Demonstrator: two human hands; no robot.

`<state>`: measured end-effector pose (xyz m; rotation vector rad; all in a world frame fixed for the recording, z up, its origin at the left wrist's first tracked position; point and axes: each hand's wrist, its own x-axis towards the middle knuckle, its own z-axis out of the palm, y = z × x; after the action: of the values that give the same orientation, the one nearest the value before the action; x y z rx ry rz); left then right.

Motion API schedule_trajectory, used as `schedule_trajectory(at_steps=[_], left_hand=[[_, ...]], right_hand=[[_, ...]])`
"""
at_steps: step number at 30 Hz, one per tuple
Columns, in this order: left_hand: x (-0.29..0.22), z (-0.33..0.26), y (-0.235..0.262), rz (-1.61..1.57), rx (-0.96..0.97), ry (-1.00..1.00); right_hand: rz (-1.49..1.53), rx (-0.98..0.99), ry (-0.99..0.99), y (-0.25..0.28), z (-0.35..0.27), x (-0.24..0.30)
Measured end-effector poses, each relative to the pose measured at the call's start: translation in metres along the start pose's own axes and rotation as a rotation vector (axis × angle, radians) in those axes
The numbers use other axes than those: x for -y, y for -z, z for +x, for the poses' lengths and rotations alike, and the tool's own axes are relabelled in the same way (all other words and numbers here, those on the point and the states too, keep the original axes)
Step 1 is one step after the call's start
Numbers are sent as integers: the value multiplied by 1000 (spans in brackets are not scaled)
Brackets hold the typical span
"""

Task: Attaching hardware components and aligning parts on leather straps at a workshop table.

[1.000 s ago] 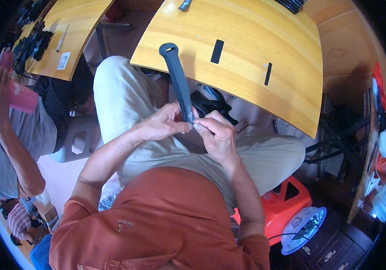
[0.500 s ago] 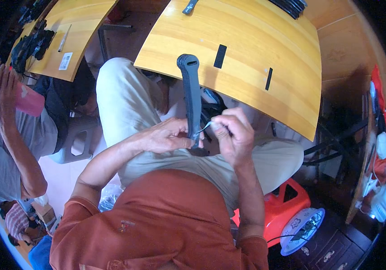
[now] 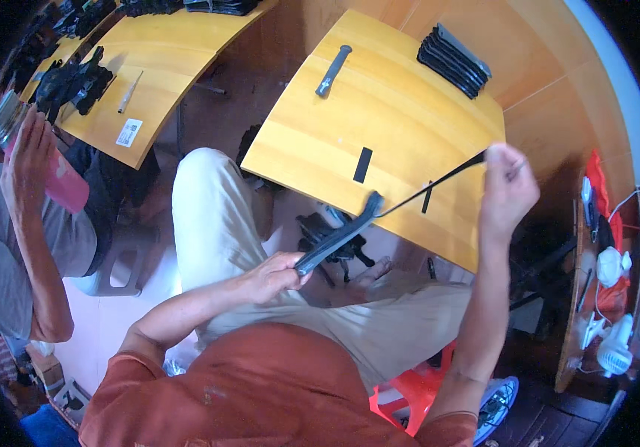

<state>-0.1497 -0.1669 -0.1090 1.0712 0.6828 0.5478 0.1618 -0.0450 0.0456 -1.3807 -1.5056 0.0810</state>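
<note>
Worktop [image 3: 402, 127] of yellow wood is spreading ahead of us, carrying a stack of dark flat pieces [image 3: 454, 61] at its far corner, a dark handle-shaped part [image 3: 332, 71] and a small black rectangle [image 3: 363, 165]. Below it we are sitting with pale trousers [image 3: 215, 223] over our knees and a red stool [image 3: 409, 391] under us. At the left another person [image 3: 14, 246] is raising a hand beside a pink bottle [image 3: 62, 182].

We are gripping a dark, long strap-like piece [image 3: 338, 235] in our left hand [image 3: 275, 276], fingers wrapped tight round its lower end, its upper end tilting toward the worktop's near edge. Our right hand [image 3: 506, 190] is lifting high at the right, fingers pinched together on the end of a thin dark cord [image 3: 432, 185] running taut from the piece's tip.

Half a second ago both hands were sitting close together at our lap with the piece standing upright; now the right hand is pulling well away and the piece is leaning over.
</note>
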Motion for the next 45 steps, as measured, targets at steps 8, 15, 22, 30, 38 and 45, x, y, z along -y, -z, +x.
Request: schedule_trajectory(at_steps=[8,15,22,30,38,45], left_hand=[[3,7,15,-39,-60,-62],[2,3,19,21,-94,-83],[-4,6,22,-49,-148,-83],[6,13,27,-129,-159,-115],[0,19,25,-89,-176,-183],[4,23,27,-134,-144,-201]], right_hand=[[183,-221,16,-46,86,-60],[-98,-169,150,-50,130,-58],[-324,69,318,-142,34,-46],[-199,287,378,-184,-6,-53],[-277,436,344,-201,1,-51],[-325,443,341,-213,4,-49]])
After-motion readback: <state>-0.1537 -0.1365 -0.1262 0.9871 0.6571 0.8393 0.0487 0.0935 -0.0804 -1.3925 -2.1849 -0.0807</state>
